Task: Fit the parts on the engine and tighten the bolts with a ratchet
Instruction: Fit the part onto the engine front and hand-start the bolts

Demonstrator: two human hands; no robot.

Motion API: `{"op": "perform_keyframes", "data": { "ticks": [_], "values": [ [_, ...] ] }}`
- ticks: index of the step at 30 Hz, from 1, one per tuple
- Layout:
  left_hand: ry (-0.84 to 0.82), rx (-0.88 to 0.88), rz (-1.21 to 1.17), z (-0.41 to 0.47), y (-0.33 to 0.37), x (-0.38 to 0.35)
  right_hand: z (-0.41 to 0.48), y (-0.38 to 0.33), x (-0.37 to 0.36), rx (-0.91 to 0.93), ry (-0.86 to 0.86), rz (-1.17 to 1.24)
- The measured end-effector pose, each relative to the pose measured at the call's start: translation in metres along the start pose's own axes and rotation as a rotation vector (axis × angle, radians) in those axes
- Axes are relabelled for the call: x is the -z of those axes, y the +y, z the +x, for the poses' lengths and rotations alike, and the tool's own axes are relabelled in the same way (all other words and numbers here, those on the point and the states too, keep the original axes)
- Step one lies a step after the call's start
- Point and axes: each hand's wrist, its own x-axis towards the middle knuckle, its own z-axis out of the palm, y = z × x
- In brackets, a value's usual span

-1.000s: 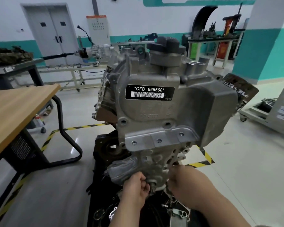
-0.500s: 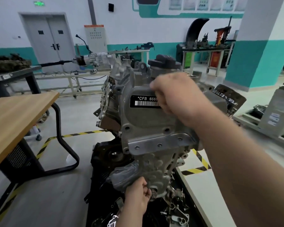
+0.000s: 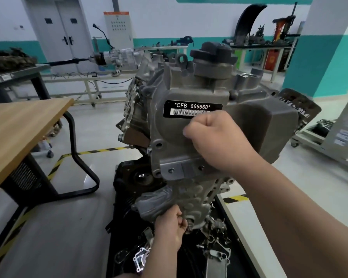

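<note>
Your engine (image 3: 169, 135) is standing upright on the middle of the black tray (image 3: 112, 243), its label (image 3: 191, 109) facing you. Your right hand (image 3: 215, 141) is hovering against the cover just under that label, fingers curled tight into a fist. Whether it is holding anything, I cannot tell. Your left hand (image 3: 169, 227) is working low at the engine's bottom edge, fingers curled and pinching what I am judging to be a bolt (image 3: 189, 224). Its tip is hidden by the casting.

You are risking most down there. You are starting a thread largely by feel, so a tilted bolt is likely going in crossed, and a ratchet would then be stripping the hole rather than seating the part. If your pinch is slipping, the bolt is dropping among the loose parts (image 3: 142, 257) lying at the tray's near end, where it is going to be hard to find.

Your fist is the second worry. Leaning on the cover that high is loading a tall engine well above its base, and it may be rocking on the tray while your left fingers are sitting under it. No ratchet is showing.
</note>
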Motion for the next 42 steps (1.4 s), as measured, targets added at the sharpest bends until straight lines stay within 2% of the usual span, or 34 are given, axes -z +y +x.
{"op": "perform_keyframes", "data": {
  "ticks": [3, 11, 16, 21, 22, 25, 27, 32, 35, 37, 39, 41, 42],
  "values": [
    [-0.003, 0.005, -0.023, 0.002, 0.002, -0.001, 0.016, -0.004, -0.004, 0.011, 0.106, 0.06],
    [-0.021, 0.009, 0.011, -0.005, 0.001, 0.0, -0.016, -0.004, 0.01, 0.002, -0.002, -0.006],
    [-0.01, -0.009, 0.014, -0.006, 0.001, 0.0, -0.052, 0.035, 0.016, -0.056, -0.024, -0.032],
    [-0.01, -0.04, 0.032, -0.007, 0.001, -0.001, -0.104, 0.091, -0.006, -0.073, -0.289, -0.235],
    [-0.013, -0.052, 0.047, -0.006, 0.001, 0.001, -0.111, 0.098, -0.013, -0.047, -0.297, -0.264],
    [-0.057, -0.092, 0.121, -0.006, 0.0, 0.003, -0.088, 0.099, -0.028, 0.055, -0.219, -0.27],
    [-0.021, -0.107, 0.155, -0.006, -0.001, 0.003, -0.062, 0.094, -0.031, 0.049, -0.151, -0.197],
    [-0.034, -0.106, 0.149, 0.001, -0.003, 0.0, -0.052, 0.099, -0.031, 0.014, -0.17, -0.097],
    [0.031, -0.092, 0.188, -0.004, -0.001, 0.001, -0.053, 0.105, -0.02, -0.086, -0.311, 0.062],
    [0.061, -0.103, 0.184, -0.003, 0.001, 0.002, -0.057, 0.119, -0.014, -0.192, -0.247, 0.108],
    [0.05, -0.105, 0.173, -0.003, -0.001, 0.004, -0.064, 0.135, -0.016, -0.315, -0.1, 0.089],
    [0.054, -0.096, 0.169, -0.002, -0.002, 0.004, -0.061, 0.143, -0.026, -0.274, -0.071, -0.013],
    [0.059, -0.102, 0.171, -0.001, -0.002, 0.004, -0.057, 0.148, -0.032, -0.208, -0.124, -0.11]
  ]
}}
